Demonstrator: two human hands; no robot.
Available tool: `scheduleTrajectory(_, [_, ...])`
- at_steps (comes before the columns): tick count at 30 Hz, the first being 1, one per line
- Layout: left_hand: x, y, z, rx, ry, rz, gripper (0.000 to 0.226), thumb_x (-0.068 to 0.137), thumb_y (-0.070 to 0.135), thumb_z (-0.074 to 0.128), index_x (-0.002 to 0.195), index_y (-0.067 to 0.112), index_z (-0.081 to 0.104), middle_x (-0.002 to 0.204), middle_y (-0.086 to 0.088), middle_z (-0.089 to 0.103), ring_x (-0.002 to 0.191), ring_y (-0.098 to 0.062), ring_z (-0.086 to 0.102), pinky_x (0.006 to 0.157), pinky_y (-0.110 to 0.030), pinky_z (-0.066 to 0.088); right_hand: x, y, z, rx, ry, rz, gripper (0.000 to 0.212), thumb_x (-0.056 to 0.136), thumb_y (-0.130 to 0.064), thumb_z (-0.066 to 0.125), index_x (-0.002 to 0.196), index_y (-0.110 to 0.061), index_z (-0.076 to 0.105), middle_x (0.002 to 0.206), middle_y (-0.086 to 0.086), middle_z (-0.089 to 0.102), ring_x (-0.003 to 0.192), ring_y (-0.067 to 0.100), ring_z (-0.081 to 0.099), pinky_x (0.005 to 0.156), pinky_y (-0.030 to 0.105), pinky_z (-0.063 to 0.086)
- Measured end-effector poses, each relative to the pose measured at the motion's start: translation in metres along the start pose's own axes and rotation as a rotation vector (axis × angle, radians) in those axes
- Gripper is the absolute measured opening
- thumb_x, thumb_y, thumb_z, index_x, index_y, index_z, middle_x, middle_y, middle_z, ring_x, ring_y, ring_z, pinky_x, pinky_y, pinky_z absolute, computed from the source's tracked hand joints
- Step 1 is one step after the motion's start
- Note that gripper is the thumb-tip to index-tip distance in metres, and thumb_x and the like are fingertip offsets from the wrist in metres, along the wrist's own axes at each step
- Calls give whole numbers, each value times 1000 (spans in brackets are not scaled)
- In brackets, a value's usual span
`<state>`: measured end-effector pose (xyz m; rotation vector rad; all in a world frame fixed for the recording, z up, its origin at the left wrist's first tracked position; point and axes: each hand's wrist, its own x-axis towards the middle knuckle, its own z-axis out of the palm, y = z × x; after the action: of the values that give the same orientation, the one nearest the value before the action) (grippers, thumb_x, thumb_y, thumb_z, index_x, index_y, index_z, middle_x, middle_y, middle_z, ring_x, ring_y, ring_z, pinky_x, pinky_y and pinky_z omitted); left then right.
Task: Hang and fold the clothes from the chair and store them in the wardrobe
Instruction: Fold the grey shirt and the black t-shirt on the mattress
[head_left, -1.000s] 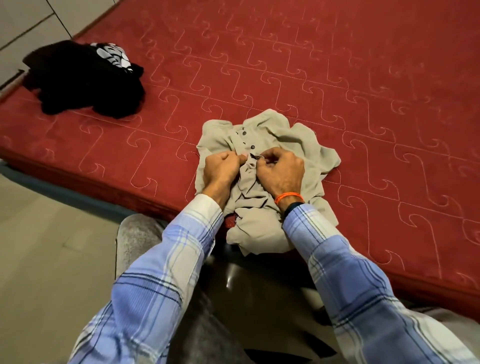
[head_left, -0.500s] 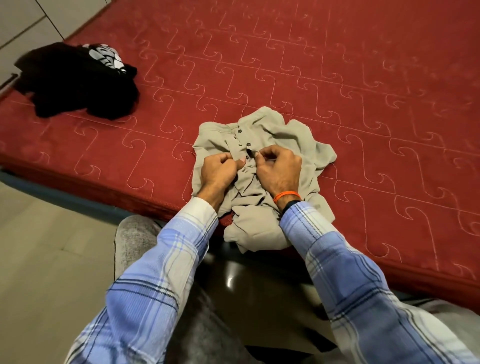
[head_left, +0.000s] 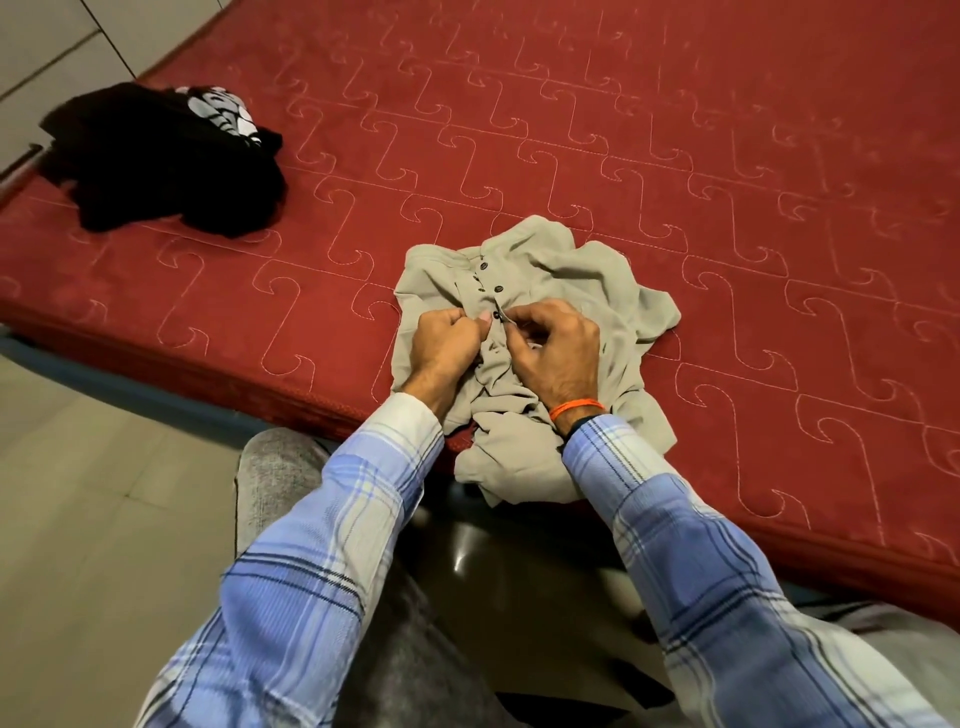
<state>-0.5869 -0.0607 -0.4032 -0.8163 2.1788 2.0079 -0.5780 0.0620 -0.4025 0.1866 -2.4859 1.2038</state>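
Head cam: beige shirt (head_left: 524, 332) sits crumpled at the near edge of the red mattress (head_left: 675, 156). Left hand (head_left: 447, 343) and right hand (head_left: 550, 348) both pinch its button placket, so buttoning's underway. Black garment (head_left: 166, 161) lies untouched well away; folding and wardrobe look undone.

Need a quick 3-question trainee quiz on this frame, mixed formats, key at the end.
1. True or false: the beige shirt lies flat and neatly folded on the red mattress.
2. Multiple choice: where are both hands working? A) on the black garment pile B) at the shirt's button placket C) on the floor
3. Fill in: the left hand and the right hand each pinch the shirt's ____ beside a dark button.

Key: 1 false, it is crumpled, one part hanging over the mattress edge. 2 B. 3 fabric.
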Motion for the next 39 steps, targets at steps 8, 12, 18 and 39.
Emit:
scheduleTrajectory(8, [-3, -1, 0, 17, 7, 19, 44, 81, 29, 73, 41, 20, 56, 39, 9, 45, 43, -14, 39, 51, -25, 32, -2, 1, 1, -28, -1, -55, 12, 81, -15, 73, 91, -11, 78, 82, 2, 68, 68, 13, 63, 66, 29, 57])
scheduleTrajectory(12, [-5, 1, 0, 16, 9, 9, 46, 80, 24, 75, 41, 17, 53, 39, 8, 44, 42, -13, 38, 50, -23, 31, -1, 1, 0, -41, -19, -71, 11, 78, -13, 71, 86, -13, 79, 81, -1, 67, 67, 12, 63, 65, 32, 56])
scheduleTrajectory(18, [-5, 3, -1, -10, 2, -34, 52, 78, 20, 75, 37, 18, 43, 47, 4, 40, 45, -13, 34, 52, -25, 30, -2, 2, -1, -44, -50, -92, 13, 78, -18, 70, 84, -12, 79, 81, -2, 65, 66, 13, 63, 62, 36, 56])
scheduleTrajectory(39, [-19, 23, -12, 38, -100, -163, 24, 84, 13, 71, 63, 12, 57, 49, 0, 44, 44, -13, 36, 45, -17, 31, -3, 0, 1, -291, -166, -182, 11, 72, -20, 69, 68, -11, 74, 68, -3, 56, 59, 22, 56, 51, 31, 45])
